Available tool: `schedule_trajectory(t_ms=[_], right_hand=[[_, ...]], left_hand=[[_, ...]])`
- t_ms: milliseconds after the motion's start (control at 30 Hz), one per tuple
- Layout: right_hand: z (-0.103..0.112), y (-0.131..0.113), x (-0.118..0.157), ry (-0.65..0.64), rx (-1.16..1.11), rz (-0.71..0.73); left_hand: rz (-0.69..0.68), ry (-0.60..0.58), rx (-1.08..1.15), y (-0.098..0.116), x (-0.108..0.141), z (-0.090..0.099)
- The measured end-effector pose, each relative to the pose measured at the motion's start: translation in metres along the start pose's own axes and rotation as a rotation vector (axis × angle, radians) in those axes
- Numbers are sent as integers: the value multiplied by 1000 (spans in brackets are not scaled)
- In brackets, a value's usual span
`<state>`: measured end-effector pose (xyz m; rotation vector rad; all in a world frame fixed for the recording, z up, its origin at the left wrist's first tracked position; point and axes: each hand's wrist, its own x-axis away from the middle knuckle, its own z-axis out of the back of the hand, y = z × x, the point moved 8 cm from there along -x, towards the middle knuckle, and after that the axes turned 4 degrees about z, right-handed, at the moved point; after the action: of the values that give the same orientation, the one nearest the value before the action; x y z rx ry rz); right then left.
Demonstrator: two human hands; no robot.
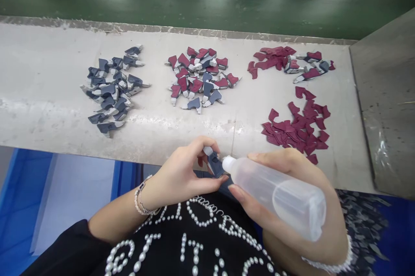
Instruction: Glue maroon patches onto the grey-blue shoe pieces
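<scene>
My left hand point(184, 170) pinches a dark grey-blue plastic part point(214, 163) with a light grey end, just off the table's front edge. My right hand point(292, 189) is wrapped round a translucent white squeeze bottle point(279, 189), which lies tilted with its white nozzle point(228, 163) at the part's face. Whether the nozzle touches the part, or any liquid comes out, is too small to tell. Beyond my hands lies a pile of grey parts with maroon or blue faces point(197, 77). Right of it are loose maroon pieces point(298, 129).
The pale worktable point(155, 131) runs across the view. Dark blue-grey parts point(112, 90) lie at left. More maroon pieces point(274, 58) and several assembled parts point(308, 66) lie back right. A metal panel point(385, 103) bounds the right. Below are a blue bin point(19, 198) and many dark parts point(365, 228).
</scene>
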<state>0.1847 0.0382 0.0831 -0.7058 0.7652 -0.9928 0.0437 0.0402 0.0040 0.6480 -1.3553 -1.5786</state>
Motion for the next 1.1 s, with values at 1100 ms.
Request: schedule_trajectory(t_ms=[1100], right_hand=[[-4,-1,7,-105,16,-12]], left_hand=[[-30,7,-71,3,5,2]])
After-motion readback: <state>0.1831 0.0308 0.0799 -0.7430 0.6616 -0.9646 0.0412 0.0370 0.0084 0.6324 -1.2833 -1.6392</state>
